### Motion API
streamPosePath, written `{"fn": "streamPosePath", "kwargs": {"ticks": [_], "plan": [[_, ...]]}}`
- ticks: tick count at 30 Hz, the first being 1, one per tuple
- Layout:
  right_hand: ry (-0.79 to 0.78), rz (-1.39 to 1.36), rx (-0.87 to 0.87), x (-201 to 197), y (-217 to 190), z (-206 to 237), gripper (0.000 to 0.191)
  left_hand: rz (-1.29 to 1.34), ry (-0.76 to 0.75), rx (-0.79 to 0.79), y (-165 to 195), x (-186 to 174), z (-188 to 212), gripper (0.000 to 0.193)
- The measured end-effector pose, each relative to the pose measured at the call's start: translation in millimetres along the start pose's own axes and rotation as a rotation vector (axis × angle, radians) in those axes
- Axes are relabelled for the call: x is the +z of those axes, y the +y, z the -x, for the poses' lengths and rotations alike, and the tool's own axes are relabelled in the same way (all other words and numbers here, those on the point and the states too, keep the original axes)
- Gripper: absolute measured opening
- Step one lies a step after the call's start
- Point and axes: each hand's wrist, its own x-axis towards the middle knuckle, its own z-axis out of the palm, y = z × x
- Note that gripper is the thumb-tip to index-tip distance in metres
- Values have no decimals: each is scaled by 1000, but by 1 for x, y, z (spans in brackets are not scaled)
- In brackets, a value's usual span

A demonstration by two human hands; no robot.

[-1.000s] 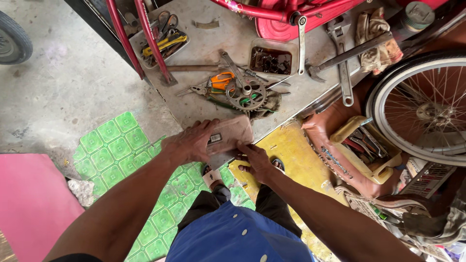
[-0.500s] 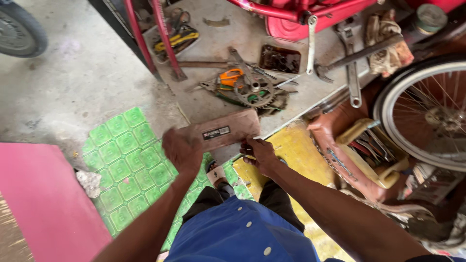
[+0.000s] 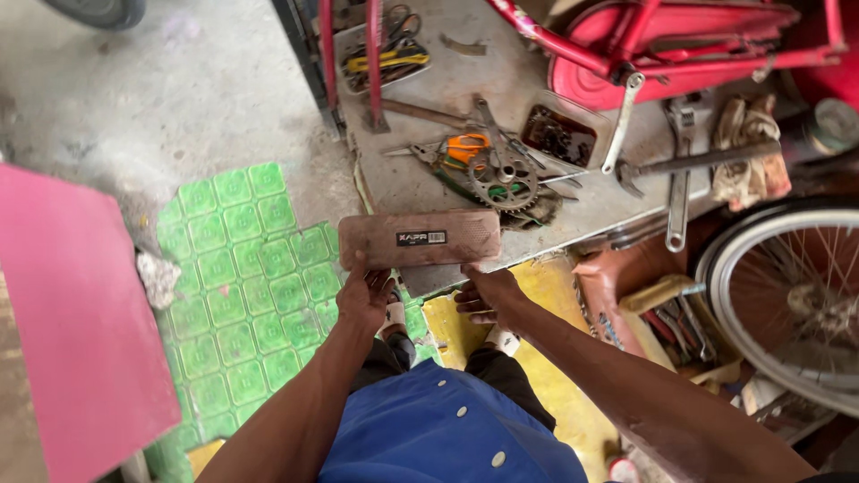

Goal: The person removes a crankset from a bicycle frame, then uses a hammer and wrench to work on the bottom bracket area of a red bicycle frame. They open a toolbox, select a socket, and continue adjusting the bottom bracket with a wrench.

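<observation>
Concrete workshop floor spreads below me, with a grey low tabletop [image 3: 465, 67] crowded with tools. At its near edge lies the flat brown rectangular case with a small dark label [image 3: 419, 239]. My left hand [image 3: 365, 298] grips its lower left edge, fingers curled on it; my right hand [image 3: 484, 297] touches its lower right edge, fingers loosely bent. Just beyond sits a toothed steel chainring [image 3: 503, 185] beside orange-handled pliers [image 3: 465, 148]. Green patterned floor tiles [image 3: 246, 277] lie left, a spoked bicycle wheel [image 3: 787, 295] right.
</observation>
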Motion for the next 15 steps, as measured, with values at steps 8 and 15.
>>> {"fn": "streamPosePath", "kwargs": {"ticks": [8, 15], "plan": [[264, 979, -1287, 7, -38, 18, 70, 42, 45, 166, -10, 0, 5, 36], [200, 1430, -1205, 8, -59, 13, 106, 21, 197, 335, -27, 6, 13, 37]]}}
